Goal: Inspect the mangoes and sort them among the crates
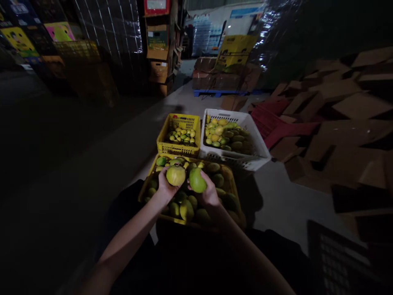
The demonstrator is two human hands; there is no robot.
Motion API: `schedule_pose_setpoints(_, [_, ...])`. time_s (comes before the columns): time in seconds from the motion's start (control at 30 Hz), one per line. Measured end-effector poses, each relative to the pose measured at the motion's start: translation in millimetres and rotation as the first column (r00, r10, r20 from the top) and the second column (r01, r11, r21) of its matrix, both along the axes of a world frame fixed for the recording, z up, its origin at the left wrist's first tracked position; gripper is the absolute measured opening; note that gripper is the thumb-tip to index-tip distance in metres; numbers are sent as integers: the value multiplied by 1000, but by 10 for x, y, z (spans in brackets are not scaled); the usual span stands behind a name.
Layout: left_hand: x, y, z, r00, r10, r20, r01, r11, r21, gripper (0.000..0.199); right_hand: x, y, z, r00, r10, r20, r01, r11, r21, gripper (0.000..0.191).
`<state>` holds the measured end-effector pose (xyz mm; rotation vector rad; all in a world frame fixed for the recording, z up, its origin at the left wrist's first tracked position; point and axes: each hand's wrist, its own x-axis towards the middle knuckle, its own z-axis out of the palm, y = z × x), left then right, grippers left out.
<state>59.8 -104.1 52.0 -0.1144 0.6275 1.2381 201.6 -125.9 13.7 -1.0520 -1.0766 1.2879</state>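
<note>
My left hand [166, 185] is wrapped round a pale yellow-green fruit [176, 175], its top facing me. Just to the right, my right hand [210, 191] grips a greener fruit [197, 180]. Both fruits are held apart, above a yellow crate [238, 194] of green and yellowish fruit. Behind it on the left stands a smaller yellow crate [179, 148] holding small yellow fruit. A white crate [260, 154] beside that one holds yellow fruit on its left and green fruit on its right.
Flattened cardboard boxes [346, 139] and a red crate [273, 119] lie in a heap to the right. Farther back, cartons sit on a blue pallet [217, 93]. Stacked boxes [158, 53] rise behind. A dark crate [340, 258] is at the lower right.
</note>
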Motion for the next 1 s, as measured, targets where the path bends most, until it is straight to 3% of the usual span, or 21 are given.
schedule_pose_setpoints(0.1, [86,-4,4,1000,-7,14,6,997,82,16,-14,4,-22,988,-150,-47,151,988,12,59])
schedule_pose_setpoints(0.3, [135,9,-30,997,26,-66,-13,980,199,20,-43,68,58,981,-184,-63,182,983,-38,46])
schedule_pose_setpoints(0.43, [120,-31,13,989,20,-144,16,969,245,25,-34,9,146,968,-244,58,240,968,68,50])
schedule_pose_setpoints(0.6, [72,-95,62,987,43,-154,20,923,385,17,-24,-171,281,945,-258,201,213,952,221,50])
schedule_pose_setpoints(0.73, [24,-149,59,987,6,-161,72,878,473,15,-11,-288,294,919,-275,282,179,930,322,53])
schedule_pose_setpoints(0.83, [3,-178,69,979,-45,-196,136,867,479,18,6,-336,262,899,-304,315,138,879,456,48])
schedule_pose_setpoints(1.0, [-6,-184,87,975,-106,-197,188,866,464,24,13,-365,245,907,-328,265,67,733,677,34])
